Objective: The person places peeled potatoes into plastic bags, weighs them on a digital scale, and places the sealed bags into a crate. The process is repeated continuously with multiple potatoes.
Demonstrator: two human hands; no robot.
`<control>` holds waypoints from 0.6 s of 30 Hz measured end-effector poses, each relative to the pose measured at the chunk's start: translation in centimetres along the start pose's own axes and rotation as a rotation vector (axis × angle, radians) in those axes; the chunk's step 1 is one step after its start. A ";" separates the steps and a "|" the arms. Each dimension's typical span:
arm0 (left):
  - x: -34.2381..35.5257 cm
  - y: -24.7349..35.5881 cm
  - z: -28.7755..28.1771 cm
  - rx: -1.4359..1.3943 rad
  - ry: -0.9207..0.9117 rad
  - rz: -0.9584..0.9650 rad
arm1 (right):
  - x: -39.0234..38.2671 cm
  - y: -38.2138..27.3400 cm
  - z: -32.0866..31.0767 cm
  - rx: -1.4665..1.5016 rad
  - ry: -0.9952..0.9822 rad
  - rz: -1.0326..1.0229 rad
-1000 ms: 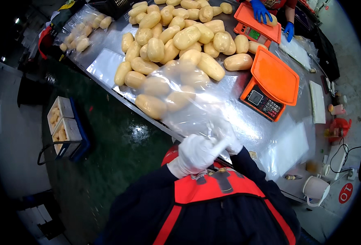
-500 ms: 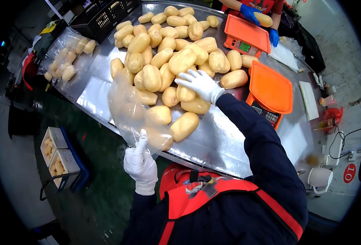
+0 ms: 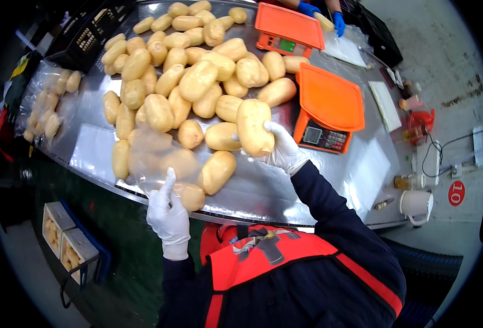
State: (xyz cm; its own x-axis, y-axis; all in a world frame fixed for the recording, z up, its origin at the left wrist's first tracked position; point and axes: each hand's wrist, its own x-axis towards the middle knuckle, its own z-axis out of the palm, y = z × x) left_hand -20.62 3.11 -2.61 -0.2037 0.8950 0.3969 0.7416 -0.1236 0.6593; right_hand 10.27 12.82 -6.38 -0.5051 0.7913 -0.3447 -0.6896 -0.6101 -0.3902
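Note:
My left hand (image 3: 167,213), in a white glove, grips a clear plastic bag (image 3: 156,156) at the table's near edge, thumb raised. My right hand (image 3: 279,153), also gloved, is shut on a large pale-yellow lotus root segment (image 3: 252,126), lifted beside the heap of segments (image 3: 197,82). Loose segments lie under and around the bag, seen partly through it. An orange scale (image 3: 329,106) stands just right of my right hand. Flat clear bags (image 3: 96,147) lie on the metal table (image 3: 263,197) left of the bag I hold.
At the back, a co-worker's blue-gloved hands (image 3: 337,22) are beside a second orange scale (image 3: 288,27). A black crate (image 3: 85,30) and filled bags (image 3: 47,104) occupy the table's left end. White boxes on a trolley (image 3: 74,254) stand on the floor. A white jug (image 3: 413,208) sits right.
My hands have parted from their joined position around the bag. My right hand reached into the heap and has now raised a segment. My left hand keeps hold of the bag.

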 end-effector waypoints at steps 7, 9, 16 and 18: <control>0.1 1.3 4.0 0.300 -0.105 0.155 | -8.0 3.0 4.5 -0.504 -0.039 -0.008; -0.2 1.5 4.8 0.289 -0.096 0.194 | -8.6 4.1 5.0 -0.552 -0.116 0.139; -2.1 3.7 3.1 0.385 -0.339 0.290 | -6.9 8.2 4.1 -0.456 0.027 0.134; -2.9 5.0 3.4 0.400 -0.321 0.341 | -6.8 8.9 3.7 -0.375 0.034 0.071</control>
State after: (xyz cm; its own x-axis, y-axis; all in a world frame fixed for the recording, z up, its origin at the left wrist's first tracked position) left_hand -14.20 1.37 -2.65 0.2439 0.9253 0.2905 0.9261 -0.3111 0.2133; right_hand 5.60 2.16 -4.33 -0.5225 0.7488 -0.4078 -0.4129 -0.6406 -0.6474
